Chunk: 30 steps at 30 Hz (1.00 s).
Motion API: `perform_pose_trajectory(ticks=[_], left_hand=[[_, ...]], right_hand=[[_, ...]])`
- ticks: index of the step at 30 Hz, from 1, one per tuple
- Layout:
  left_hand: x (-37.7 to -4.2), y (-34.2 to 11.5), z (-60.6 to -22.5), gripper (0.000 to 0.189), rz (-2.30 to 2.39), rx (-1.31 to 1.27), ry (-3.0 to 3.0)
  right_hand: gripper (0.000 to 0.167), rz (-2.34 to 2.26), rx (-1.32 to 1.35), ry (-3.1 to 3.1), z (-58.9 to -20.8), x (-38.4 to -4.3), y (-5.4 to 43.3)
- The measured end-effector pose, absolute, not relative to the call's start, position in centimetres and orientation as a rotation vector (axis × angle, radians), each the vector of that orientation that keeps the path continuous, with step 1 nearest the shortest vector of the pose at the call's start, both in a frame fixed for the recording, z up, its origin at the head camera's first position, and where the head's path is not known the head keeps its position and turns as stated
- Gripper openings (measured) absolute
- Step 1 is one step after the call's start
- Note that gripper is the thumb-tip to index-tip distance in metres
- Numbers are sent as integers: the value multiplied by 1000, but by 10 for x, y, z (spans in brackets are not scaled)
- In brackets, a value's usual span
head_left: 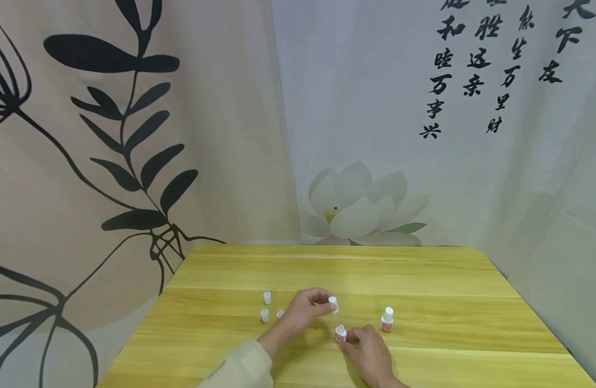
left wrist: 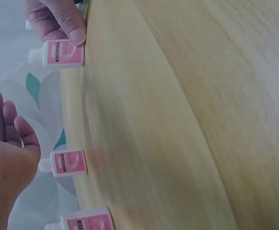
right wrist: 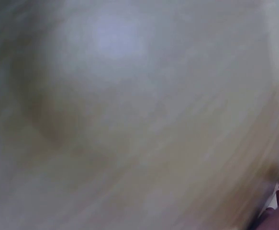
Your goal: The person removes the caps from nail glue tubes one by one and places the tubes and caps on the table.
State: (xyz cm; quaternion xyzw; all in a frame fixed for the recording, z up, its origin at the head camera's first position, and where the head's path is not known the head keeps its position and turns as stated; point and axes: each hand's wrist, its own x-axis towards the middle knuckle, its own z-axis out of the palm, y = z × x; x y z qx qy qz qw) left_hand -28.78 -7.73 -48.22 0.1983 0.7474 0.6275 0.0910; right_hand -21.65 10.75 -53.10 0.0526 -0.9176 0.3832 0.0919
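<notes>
My left hand (head_left: 305, 309) pinches a white cap (head_left: 333, 303) with a thin pale brush stem pointing down from it. Just below the stem stands a small white nail glue bottle (head_left: 340, 334) with a pink label. The fingers of my right hand (head_left: 369, 353) grip this bottle by its side, low at the table. In the left wrist view the bottle (left wrist: 65, 53) shows its uncapped neck, with the right thumb on the label. Only a bit of the right hand (right wrist: 278, 213) enters the corner of the blurred right wrist view.
A capped bottle (head_left: 387, 319) of the same kind stands to the right on the wooden table (head_left: 448, 302). More small white bottles stand left of the hands, one (head_left: 267, 297) behind another (head_left: 264, 315), a third (head_left: 280, 313) partly behind the left wrist. A printed curtain hangs behind.
</notes>
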Motion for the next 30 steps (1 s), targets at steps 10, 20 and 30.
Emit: perform_pose_trajectory(ticks=[10,20,30], left_hand=[[-288,-75,-485,28,1907,557,2213],[-287,-75,-485,22,1914,552,2194],[-287,-73,-485,25,1943,559,2182]], right_hand=[[20,1158,155,-2741,-531,-218,107],[20,1155,143,-2729,-530,-217,106],[23,1164,144,-2741,-531,-217,107]])
